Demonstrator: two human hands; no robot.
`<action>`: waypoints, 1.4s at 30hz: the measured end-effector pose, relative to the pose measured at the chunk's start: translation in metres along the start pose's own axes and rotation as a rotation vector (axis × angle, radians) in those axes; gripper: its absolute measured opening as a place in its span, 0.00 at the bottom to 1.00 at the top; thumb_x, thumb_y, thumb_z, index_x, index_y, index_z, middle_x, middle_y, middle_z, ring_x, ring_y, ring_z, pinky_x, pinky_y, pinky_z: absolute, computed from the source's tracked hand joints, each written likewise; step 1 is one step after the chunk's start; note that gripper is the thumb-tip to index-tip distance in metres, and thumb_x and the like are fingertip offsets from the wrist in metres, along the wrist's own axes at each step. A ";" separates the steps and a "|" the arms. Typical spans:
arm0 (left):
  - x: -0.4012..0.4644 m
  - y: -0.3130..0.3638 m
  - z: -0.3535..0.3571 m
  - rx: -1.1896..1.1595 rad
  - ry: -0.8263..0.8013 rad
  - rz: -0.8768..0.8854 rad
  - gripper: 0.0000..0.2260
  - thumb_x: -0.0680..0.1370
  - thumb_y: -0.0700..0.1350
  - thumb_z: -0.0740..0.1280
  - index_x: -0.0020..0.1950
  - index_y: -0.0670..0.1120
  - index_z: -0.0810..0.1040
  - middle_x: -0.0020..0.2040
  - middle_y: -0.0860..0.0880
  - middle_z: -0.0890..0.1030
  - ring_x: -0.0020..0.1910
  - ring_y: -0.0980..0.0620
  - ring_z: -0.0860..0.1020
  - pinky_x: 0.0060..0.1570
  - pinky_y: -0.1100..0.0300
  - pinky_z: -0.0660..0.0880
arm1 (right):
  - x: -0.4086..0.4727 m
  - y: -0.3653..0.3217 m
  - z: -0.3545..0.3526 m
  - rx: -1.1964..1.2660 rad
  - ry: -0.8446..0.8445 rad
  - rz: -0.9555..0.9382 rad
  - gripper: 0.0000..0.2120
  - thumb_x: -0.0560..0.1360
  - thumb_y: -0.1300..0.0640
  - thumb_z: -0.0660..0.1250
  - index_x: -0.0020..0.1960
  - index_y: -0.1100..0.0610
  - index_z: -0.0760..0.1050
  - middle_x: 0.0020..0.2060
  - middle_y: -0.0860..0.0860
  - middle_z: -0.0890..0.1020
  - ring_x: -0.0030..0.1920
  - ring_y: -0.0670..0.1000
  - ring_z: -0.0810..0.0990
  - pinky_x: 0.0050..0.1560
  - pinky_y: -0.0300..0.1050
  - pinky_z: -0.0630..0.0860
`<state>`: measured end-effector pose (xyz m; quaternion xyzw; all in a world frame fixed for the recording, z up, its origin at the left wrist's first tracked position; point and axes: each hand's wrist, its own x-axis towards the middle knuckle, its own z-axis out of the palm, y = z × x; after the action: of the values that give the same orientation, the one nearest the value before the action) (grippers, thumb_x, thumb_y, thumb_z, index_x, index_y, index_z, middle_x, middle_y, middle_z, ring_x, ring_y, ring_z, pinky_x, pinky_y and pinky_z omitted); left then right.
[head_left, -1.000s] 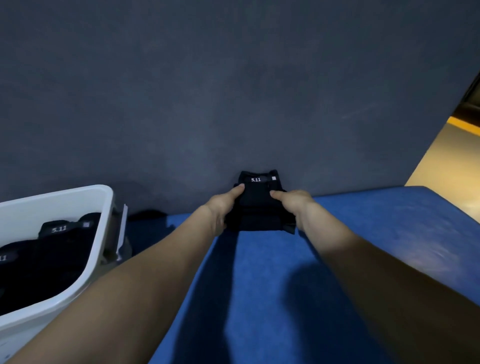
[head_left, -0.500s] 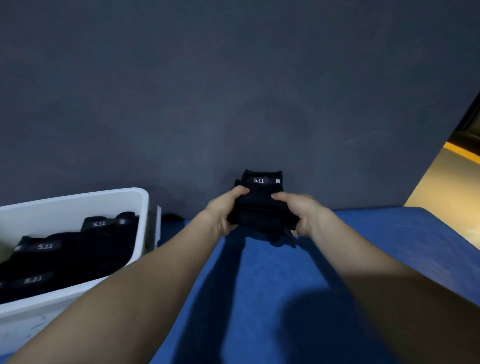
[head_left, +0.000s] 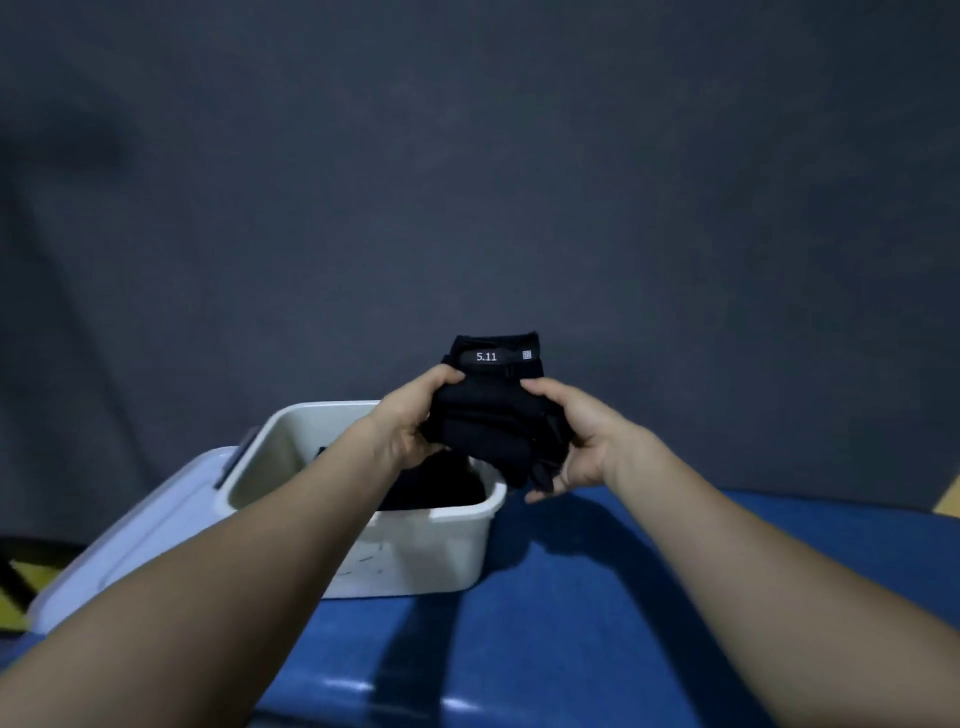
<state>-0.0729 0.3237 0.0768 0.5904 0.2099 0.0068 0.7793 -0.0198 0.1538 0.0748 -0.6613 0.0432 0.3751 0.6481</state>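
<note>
A black glove (head_left: 493, 410) with a white "5.11" label on its cuff is held in the air above the blue table (head_left: 649, 597). My left hand (head_left: 410, 421) grips its left side and my right hand (head_left: 582, 441) grips its right side, thumbs on top. The glove hangs over the right rim of a white plastic bin (head_left: 415, 551). Inside the bin lie more black gloves (head_left: 436, 486), mostly hidden by my left forearm.
A pale lid (head_left: 135, 530) lies to the left of the bin. A dark grey wall (head_left: 467, 182) stands right behind the table. A strip of yellow floor (head_left: 948, 499) shows at the far right edge.
Both hands have lifted the glove off the blue table and carried it left, so it now hangs over the bin's right rim. The view has turned left, bringing the bin toward the middle.
</note>
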 end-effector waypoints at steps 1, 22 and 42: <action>-0.004 0.003 -0.013 -0.008 0.011 -0.008 0.08 0.74 0.49 0.66 0.39 0.46 0.76 0.25 0.50 0.79 0.27 0.53 0.78 0.30 0.63 0.75 | 0.001 0.000 0.010 -0.011 0.000 0.005 0.20 0.67 0.42 0.70 0.51 0.56 0.78 0.47 0.57 0.82 0.47 0.59 0.79 0.50 0.62 0.72; 0.000 0.013 -0.123 -0.154 0.115 0.063 0.07 0.76 0.47 0.64 0.44 0.44 0.75 0.37 0.48 0.77 0.35 0.51 0.77 0.31 0.63 0.77 | 0.054 -0.009 0.117 0.095 -0.089 -0.018 0.09 0.70 0.51 0.71 0.42 0.56 0.75 0.31 0.52 0.82 0.38 0.51 0.79 0.37 0.46 0.73; 0.037 0.009 -0.174 0.689 0.601 0.515 0.13 0.72 0.41 0.71 0.55 0.42 0.74 0.52 0.48 0.73 0.49 0.51 0.74 0.50 0.64 0.68 | 0.130 -0.009 0.166 -0.060 0.105 -0.111 0.19 0.69 0.65 0.72 0.59 0.62 0.76 0.38 0.57 0.81 0.32 0.55 0.79 0.26 0.42 0.74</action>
<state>-0.0952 0.4954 0.0361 0.8171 0.2621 0.2977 0.4184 0.0052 0.3584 0.0306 -0.7005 0.0291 0.3045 0.6448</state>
